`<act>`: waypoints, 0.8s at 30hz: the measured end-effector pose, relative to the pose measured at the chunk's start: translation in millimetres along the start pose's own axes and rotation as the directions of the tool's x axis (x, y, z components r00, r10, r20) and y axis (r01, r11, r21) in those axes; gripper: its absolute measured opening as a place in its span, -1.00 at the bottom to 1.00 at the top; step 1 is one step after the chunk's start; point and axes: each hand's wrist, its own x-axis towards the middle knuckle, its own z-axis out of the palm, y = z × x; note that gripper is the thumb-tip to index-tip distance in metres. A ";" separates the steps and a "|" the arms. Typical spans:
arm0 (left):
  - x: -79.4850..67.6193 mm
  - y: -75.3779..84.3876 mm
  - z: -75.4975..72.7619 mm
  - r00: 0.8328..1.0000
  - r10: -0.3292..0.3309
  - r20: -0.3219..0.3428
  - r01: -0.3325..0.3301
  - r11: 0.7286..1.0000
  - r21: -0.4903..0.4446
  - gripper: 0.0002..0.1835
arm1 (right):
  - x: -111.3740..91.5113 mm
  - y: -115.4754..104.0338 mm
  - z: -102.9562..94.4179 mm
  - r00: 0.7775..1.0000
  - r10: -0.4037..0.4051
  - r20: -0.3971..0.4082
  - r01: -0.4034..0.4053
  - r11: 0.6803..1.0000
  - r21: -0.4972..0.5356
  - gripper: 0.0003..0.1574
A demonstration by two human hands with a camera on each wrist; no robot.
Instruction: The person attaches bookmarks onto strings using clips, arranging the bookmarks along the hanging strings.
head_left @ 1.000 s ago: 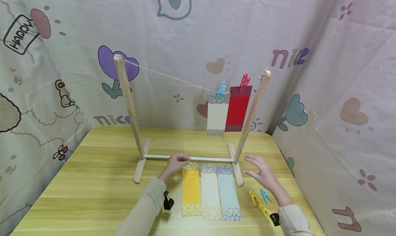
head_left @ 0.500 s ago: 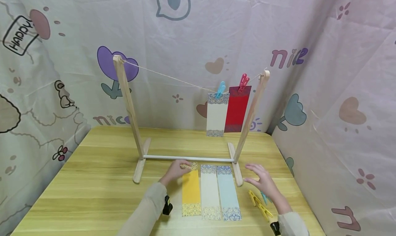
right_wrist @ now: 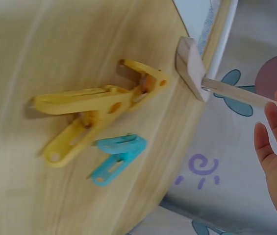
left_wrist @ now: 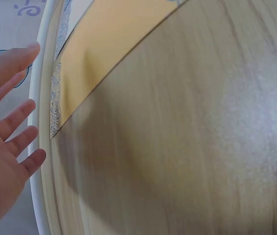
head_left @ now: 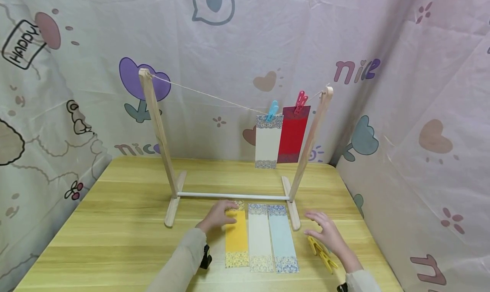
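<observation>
My left hand (head_left: 217, 215) hovers at the top left of a yellow patterned card (head_left: 236, 234), thumb and fingers apart; the left wrist view shows nothing in its grasp. To the right lie a cream card (head_left: 260, 236) and a pale blue card (head_left: 281, 236). My right hand (head_left: 326, 230) is held with relaxed fingers above the yellow clothespins (right_wrist: 99, 104), holding nothing. Beside these is a blue clothespin (right_wrist: 119, 155), mostly hidden under the hand in the head view. A white card (head_left: 267, 145) and a red card (head_left: 293, 134) hang from a string.
A wooden stand with a left post (head_left: 158, 130), a right post (head_left: 311, 143) and a white bottom rod (head_left: 233, 196) rises behind the cards. The string (head_left: 214, 97) sags between the posts. One light blue clothespin (head_left: 272, 111) and pink clothespins (head_left: 300, 102) grip it.
My left thumb and fingers have spread apart over the yellow card's top end. My right hand has lowered toward the clothespins on the table. The cards stay where they were.
</observation>
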 end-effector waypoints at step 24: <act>-8.7 -8.0 4.5 0.995 -0.013 0.099 -0.021 0.943 0.333 -0.05 | -33.1 15.4 0.3 0.945 0.213 0.247 -0.221 0.975 0.006 -0.04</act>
